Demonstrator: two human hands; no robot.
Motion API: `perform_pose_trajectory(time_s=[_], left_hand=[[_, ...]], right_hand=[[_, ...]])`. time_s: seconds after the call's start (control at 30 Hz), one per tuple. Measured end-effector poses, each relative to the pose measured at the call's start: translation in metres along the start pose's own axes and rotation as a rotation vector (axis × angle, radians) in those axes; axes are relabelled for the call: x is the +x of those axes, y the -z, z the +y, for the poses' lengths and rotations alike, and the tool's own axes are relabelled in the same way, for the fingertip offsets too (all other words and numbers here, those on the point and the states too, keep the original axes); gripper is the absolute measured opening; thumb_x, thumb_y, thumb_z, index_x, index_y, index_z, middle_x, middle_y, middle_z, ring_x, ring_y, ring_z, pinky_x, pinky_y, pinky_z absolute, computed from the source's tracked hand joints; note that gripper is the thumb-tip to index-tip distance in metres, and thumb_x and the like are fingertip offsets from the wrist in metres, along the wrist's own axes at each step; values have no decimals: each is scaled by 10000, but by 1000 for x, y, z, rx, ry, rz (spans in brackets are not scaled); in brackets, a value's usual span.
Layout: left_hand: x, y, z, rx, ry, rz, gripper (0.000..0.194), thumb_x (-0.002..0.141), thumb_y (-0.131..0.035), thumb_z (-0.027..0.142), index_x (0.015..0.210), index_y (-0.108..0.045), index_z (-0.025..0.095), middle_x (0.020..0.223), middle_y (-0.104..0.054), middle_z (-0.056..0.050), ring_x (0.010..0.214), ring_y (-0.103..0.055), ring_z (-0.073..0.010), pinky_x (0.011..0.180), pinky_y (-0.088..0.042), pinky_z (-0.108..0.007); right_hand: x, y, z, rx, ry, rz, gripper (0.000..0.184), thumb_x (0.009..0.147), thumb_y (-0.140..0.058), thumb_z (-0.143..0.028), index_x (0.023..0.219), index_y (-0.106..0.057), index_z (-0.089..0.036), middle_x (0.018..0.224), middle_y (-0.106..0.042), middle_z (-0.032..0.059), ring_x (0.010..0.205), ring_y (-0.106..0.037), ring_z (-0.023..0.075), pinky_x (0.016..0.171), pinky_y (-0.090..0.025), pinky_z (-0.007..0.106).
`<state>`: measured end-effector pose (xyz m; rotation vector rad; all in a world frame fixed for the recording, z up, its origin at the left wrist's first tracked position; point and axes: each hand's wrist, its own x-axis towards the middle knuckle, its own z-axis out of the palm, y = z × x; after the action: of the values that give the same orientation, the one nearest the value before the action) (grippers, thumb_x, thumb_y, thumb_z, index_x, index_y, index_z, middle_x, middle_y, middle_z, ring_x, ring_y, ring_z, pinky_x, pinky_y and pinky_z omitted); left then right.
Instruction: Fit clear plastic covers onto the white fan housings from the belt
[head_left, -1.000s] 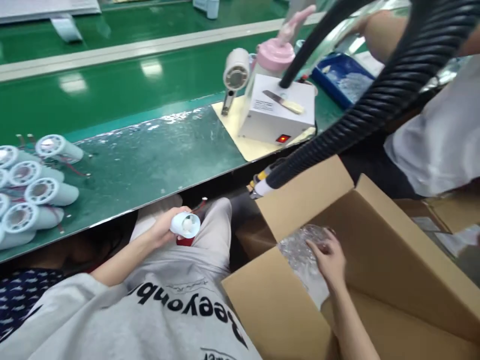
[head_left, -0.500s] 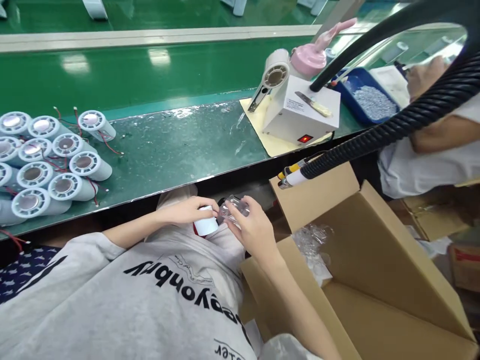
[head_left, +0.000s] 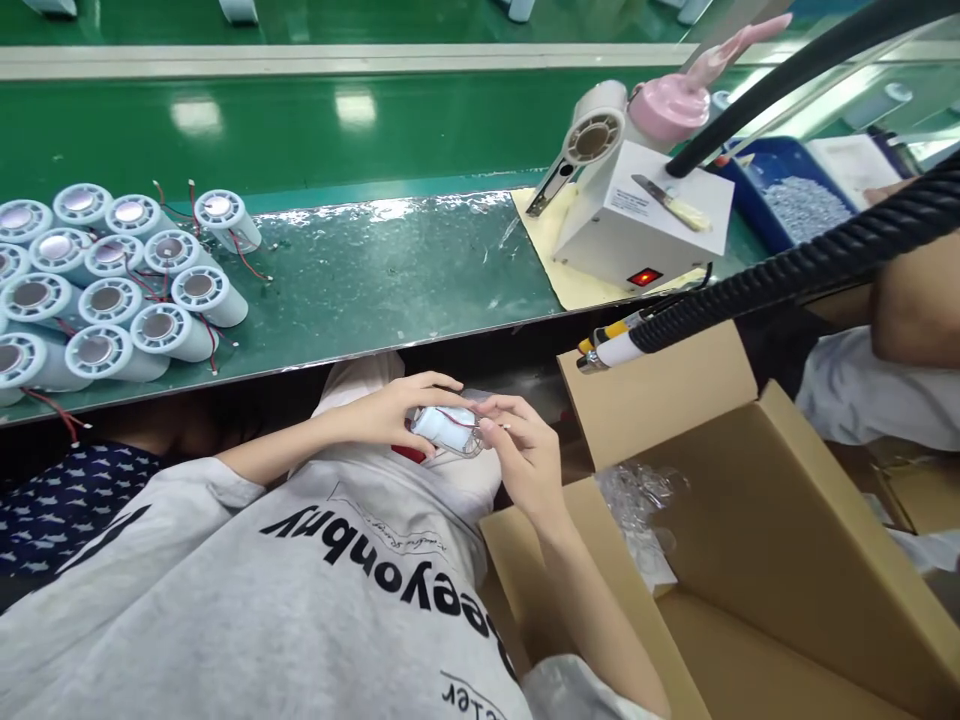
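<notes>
My left hand [head_left: 397, 415] is wrapped round a light-blue cylindrical housing [head_left: 444, 428], held on its side above my lap. A thin red wire [head_left: 456, 418] runs along the housing towards my right hand [head_left: 525, 445]. That hand's thumb and fingers pinch the wire, and a small pale connector pokes out beyond the thumb. Against the housing's right end sits a clear plastic piece [head_left: 471, 445], touched by my right fingertips and partly hidden by them. Many similar housings [head_left: 109, 300] with red wires stand together on the green bench at the left.
An open cardboard box [head_left: 817, 540] holds clear plastic pieces [head_left: 637, 505] at my right. Above it hangs a black corrugated hose [head_left: 787, 255]. A white device [head_left: 649, 225] carrying a knife [head_left: 671, 203], a pink-topped bottle [head_left: 670, 105] and a blue tray [head_left: 780, 190] are on the bench. Another person's arm [head_left: 919, 305] is at far right.
My hands have come together: the clear plastic piece, held apart in my right hand before, is now against the housing's end. The housing has turned and its red wire shows. The view has shifted.
</notes>
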<state>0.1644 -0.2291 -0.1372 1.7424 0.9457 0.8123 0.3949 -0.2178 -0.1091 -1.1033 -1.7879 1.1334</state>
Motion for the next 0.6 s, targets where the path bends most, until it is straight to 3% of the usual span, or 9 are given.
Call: perform_pose_trajectory(time_s=[0.1,0.2,0.3,0.43,0.6], left_hand=[[0,2,10,-127,51,-30,643,731,-886,345,1339,-691,270,1381,-661,-133,1271,-626,-313,1082,-507,-461],[-1,0,22,-296,165,32,648,733,-874,315,1344,-674,233,1357,-676,-139,1160,-680,-277,933,-573,-363],[-2,-3,28,-435,249,67,686,724,-872,320,1363,-644,216,1378,-657,-148,1041,-702,-232,838,-578,-314],[-3,-3,31,-416,267,-8,750,720,-885,369,1408,-621,226,1394,-655,-149,1073,-696,-255,832,-570,-311],[-1,0,35,-390,142,-58,710,741,-884,311,1407,-640,289,1472,-623,-121,1255,-645,-294,962,-559,-352]], right_hand=[[1,5,-1,127,-37,-31,351,937,-643,-317,603,-686,-219,991,-758,81,981,-742,253,835,-608,372],[-1,11,-1,97,25,-148,187,890,-751,-422,848,-790,-244,1237,-747,102,1180,-702,313,997,-585,470],[-8,16,1,-63,128,-189,251,857,-806,-378,1080,-776,-265,1332,-713,106,1290,-650,322,1104,-527,510],[-19,21,4,-66,116,-188,277,893,-778,-373,1138,-717,-260,1274,-733,110,1254,-670,319,1084,-542,508],[-21,26,1,104,12,-219,348,885,-792,-370,1191,-669,-259,1270,-717,99,1167,-700,284,944,-625,426]])
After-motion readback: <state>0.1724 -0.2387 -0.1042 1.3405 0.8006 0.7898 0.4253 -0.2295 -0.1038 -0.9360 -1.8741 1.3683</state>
